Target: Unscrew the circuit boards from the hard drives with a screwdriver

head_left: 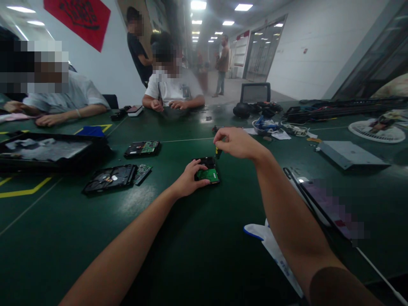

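In front of me on the table lies a hard drive (208, 175) with a green circuit board facing up. My left hand (190, 177) grips it from the left, fingers over its far side and thumb along its near edge. Above the drive's far right corner, my right hand (234, 140) is closed around a screwdriver (218, 152) with a yellow and black handle. The screwdriver stands upright, its tip low at the drive's right edge; whether it touches a screw is too small to tell. Another hard drive (142, 148) lies to the left, with a dark drive (111, 178) nearer me.
A loose circuit board (143, 174) touches the dark drive's right end. At far left stands a black tray (47, 159). A white glove (277, 250) lies under my right forearm, near a phone-like slab (328, 204). A metal case (352, 154) sits right. People sit across the table.
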{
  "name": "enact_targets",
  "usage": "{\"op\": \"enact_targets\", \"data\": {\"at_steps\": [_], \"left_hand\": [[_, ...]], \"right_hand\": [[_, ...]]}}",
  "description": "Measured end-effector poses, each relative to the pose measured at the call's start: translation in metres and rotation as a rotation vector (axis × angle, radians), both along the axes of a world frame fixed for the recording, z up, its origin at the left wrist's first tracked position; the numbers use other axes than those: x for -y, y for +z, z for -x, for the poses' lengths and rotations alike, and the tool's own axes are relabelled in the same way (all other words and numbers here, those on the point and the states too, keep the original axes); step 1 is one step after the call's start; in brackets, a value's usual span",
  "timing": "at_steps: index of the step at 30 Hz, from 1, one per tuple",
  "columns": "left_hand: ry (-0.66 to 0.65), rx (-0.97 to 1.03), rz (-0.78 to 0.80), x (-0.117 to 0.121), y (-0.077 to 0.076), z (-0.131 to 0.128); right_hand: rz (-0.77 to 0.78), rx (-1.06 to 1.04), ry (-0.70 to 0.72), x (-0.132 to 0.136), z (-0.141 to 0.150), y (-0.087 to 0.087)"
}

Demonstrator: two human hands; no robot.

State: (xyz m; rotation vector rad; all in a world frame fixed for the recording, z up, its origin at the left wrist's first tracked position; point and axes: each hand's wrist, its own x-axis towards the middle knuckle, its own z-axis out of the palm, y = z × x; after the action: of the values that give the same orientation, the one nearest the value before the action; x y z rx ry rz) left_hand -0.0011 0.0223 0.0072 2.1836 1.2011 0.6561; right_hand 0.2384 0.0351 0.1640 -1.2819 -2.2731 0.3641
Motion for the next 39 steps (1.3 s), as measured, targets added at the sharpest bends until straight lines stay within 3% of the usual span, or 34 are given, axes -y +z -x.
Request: {"op": "enact_targets", "data": {"at_steps": [8,17,28,35,39], "left_hand": [[0.002,-0.004,-0.022,-0.0008,-0.0025,-0.0017],[0.008,-0.003,-0.009,0.0003,-0.0016,-0.0027],[0.009,-0.005,-0.010,-0.0001,-0.0016,-0.0029],[0.007,0.001,-0.001,0.0008,-0.0001,-0.0024],[0.008,0.000,-0.007,0.0016,0.0010,-0.0032]], "right_hand": [[0.173,-0.167,0.038,-0.0033,-0.0056,-0.0059],[0.029,-0.058,-0.008,-0.0007,-0.0037,-0.0025],[0.220,-0.228,0.063,-0.0018,-0.0059,-0.0066],[0.051,-0.100,-0.006,-0.0008,-0.0048,-0.0035],[0.039,-0.082,-0.014,0.0000,-0.0050,-0.0026]]}}
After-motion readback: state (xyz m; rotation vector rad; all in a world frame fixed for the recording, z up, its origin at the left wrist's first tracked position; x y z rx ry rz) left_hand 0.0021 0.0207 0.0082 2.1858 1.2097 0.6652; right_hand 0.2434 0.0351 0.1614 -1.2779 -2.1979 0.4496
